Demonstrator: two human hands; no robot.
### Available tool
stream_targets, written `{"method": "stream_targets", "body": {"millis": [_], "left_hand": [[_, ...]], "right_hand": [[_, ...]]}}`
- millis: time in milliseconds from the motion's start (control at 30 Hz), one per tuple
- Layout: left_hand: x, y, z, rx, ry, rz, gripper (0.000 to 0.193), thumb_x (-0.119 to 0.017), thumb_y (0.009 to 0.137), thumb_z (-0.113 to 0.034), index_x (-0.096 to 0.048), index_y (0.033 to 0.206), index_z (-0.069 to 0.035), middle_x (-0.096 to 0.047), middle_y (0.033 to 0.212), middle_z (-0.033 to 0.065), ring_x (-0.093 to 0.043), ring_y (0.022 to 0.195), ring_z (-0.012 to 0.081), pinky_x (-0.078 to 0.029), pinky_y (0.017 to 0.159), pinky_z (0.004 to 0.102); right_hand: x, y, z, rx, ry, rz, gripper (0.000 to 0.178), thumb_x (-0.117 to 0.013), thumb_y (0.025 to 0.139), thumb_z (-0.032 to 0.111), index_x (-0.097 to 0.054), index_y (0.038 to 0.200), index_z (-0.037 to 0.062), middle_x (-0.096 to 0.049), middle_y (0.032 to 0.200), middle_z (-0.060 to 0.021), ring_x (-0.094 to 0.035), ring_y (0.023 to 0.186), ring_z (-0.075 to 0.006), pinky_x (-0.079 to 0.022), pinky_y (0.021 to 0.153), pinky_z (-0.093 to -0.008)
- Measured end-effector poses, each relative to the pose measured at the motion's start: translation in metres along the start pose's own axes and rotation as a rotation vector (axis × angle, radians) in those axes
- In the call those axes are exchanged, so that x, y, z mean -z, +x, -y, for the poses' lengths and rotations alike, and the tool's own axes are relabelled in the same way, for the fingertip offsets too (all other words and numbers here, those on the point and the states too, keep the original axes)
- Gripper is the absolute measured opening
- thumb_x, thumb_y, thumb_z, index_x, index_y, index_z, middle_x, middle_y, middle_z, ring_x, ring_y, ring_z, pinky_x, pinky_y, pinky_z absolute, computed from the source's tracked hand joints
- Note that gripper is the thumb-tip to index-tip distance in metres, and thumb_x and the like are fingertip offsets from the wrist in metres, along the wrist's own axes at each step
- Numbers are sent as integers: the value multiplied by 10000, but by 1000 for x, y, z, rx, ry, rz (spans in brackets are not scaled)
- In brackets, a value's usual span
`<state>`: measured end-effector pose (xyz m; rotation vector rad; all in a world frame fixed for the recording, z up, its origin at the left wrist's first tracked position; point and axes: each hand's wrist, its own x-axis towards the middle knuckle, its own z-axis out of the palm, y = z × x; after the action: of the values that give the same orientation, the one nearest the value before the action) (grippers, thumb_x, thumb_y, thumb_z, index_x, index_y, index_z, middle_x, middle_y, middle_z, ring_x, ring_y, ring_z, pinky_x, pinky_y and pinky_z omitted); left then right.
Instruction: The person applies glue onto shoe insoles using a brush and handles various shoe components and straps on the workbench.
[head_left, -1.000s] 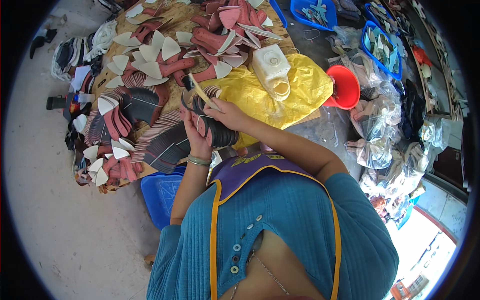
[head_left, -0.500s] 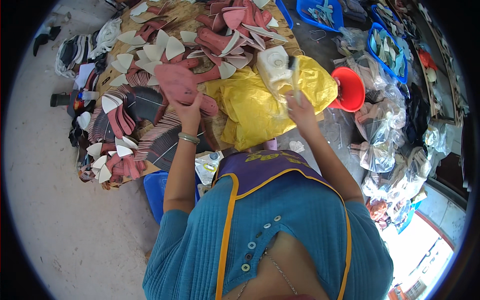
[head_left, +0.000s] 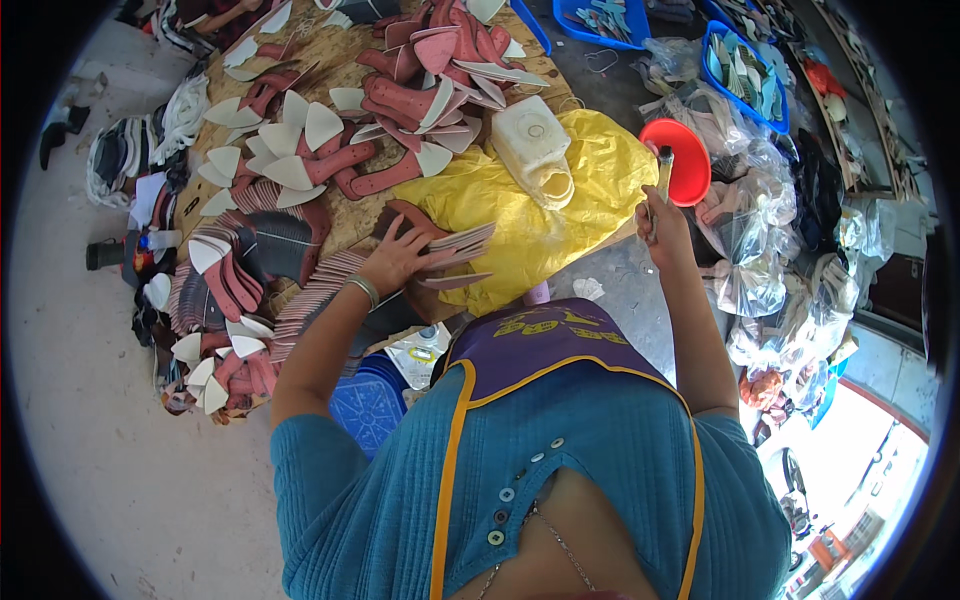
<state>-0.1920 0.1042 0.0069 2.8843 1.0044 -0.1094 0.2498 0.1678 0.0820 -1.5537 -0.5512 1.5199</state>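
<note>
My left hand (head_left: 397, 257) lies with spread fingers on a fanned stack of pink insoles (head_left: 462, 246) at the table's near edge. In my right hand (head_left: 664, 228) is a brush (head_left: 664, 174), its bristles pointing away from me. The brush overlaps the near-left side of a red bucket (head_left: 690, 150) in this view; whether they touch I cannot tell. Left of that hand, a whitish plastic jug (head_left: 530, 145) with a cut-open mouth lies on a yellow plastic sheet (head_left: 610, 165).
Pink insoles with white tips (head_left: 320, 165) are heaped across the wooden table (head_left: 345, 235). More insoles stand in dense rows (head_left: 265, 225) at its left. Blue trays (head_left: 610, 22) and clear bags (head_left: 770, 290) sit beyond and to the right. Stacked blue crates (head_left: 368, 405) stand below the table edge.
My left hand has let go of the single pink insole and come down onto the fanned stack. My right hand has carried the brush rightward from the jug toward the bucket.
</note>
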Motion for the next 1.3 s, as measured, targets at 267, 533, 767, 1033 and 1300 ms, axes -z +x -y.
{"method": "stream_targets", "body": {"millis": [267,533,767,1033,1300], "left_hand": [[23,-1,-16,79,-131,187,721,-580,767,-102,-320,1392,-351,-433,1293,74,-382,1259,247,-247,1059,548],[90,81,-46,409,-594,-102,343,-577,787,-87,-595,1129,-109,-591,1050,111,-588,945,308,-480,814,413],[97,331,-57,543,-438,-316,195,-475,831,-76,-614,954,-16,-619,883,169,-624,794,326,-512,683,396],[-40,467,79,999,-238,138,200,-501,849,-132,-652,910,-15,-619,1028,186,-615,954,306,-492,820,413],[-67,479,113,1287,-270,267,213,-525,857,-170,-674,930,-36,-629,1042,206,-595,1033,322,-486,857,387]], "right_hand": [[18,38,15,7,180,-20,282,-562,905,213,-517,1142,67,-555,754,-32,-489,552,-80,-438,523,-232],[25,123,56,95,255,105,203,-546,915,162,-537,1088,56,-596,779,-62,-554,586,-148,-470,516,-269],[80,159,71,92,253,295,186,-544,924,189,-550,1060,64,-576,751,-38,-546,585,-118,-458,508,-240],[183,167,108,44,247,86,258,-526,938,217,-531,1128,42,-561,790,-25,-520,639,-84,-401,525,-197],[242,181,93,-32,255,-5,222,-518,945,219,-526,1116,78,-546,758,0,-515,625,-75,-415,531,-202]]}}
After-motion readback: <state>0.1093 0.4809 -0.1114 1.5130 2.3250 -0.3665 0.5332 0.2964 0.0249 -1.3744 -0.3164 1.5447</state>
